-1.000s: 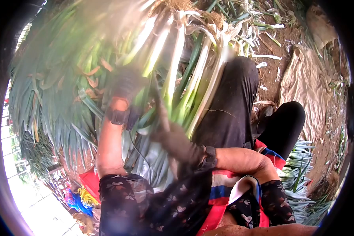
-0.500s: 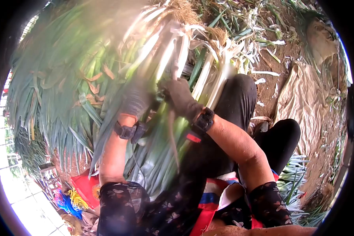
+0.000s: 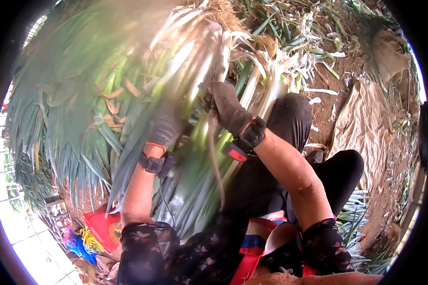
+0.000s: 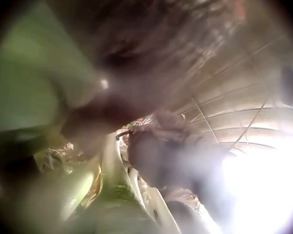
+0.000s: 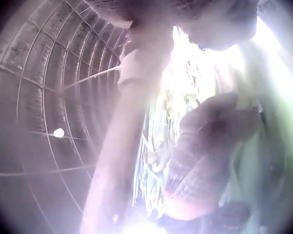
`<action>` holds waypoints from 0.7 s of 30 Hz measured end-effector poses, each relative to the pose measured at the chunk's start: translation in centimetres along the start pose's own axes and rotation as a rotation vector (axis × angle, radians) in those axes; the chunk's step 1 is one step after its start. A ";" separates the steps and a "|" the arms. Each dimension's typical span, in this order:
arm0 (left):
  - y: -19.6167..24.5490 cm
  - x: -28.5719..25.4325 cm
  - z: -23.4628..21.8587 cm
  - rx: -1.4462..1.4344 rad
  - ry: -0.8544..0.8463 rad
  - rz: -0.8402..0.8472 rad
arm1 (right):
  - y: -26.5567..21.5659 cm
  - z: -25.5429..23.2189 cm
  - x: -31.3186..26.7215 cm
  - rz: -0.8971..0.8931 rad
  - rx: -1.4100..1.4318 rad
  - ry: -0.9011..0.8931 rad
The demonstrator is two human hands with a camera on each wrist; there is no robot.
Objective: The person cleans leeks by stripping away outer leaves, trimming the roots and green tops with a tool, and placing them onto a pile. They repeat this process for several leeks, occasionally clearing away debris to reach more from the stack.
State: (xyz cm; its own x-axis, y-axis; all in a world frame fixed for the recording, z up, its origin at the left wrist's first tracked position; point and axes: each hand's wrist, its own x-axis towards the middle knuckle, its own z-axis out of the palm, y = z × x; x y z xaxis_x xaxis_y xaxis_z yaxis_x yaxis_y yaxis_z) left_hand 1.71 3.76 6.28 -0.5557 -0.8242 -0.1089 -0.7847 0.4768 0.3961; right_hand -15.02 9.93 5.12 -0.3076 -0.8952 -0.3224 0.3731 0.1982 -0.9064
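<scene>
Two holds among long white-and-green leek stalks [image 3: 180, 54], tan fibrous roots [image 3: 224, 15] uppermost.
Left: left hand in grey knitted glove, orange cuff [image 3: 165, 130], apparently curled round the stalks' green part; blurred from the head. Centre: stalks between and below both hands. Right: right hand in brown-grey knitted glove [image 3: 228, 107] grasps a pale-brown hose-like length [image 3: 215, 161], lower end trailing. My judgement: anchor with the left, crush no leaves, keep the trailing end clear. Right wrist view gives the left glove's folded fingers; the head view, the roots that view lacks.
</scene>
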 end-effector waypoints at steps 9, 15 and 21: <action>0.8 -0.8 1.2 0.077 -0.082 0.193 | 3.7 -0.5 -1.0 -0.509 -0.229 0.103; 0.9 -3.4 3.5 0.014 -0.031 0.196 | 3.8 -0.5 -3.9 -0.242 0.155 0.282; 0.8 -3.6 3.8 0.088 -0.071 0.150 | 1.4 1.5 -7.4 0.034 0.332 0.240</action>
State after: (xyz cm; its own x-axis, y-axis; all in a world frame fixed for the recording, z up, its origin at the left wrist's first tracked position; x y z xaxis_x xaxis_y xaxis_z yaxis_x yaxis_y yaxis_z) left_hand 2.06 8.28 3.56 -0.6841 -0.7195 -0.1196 -0.7107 0.6206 0.3314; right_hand -10.93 16.26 6.65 -0.4710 -0.7639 -0.4410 0.6367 0.0516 -0.7694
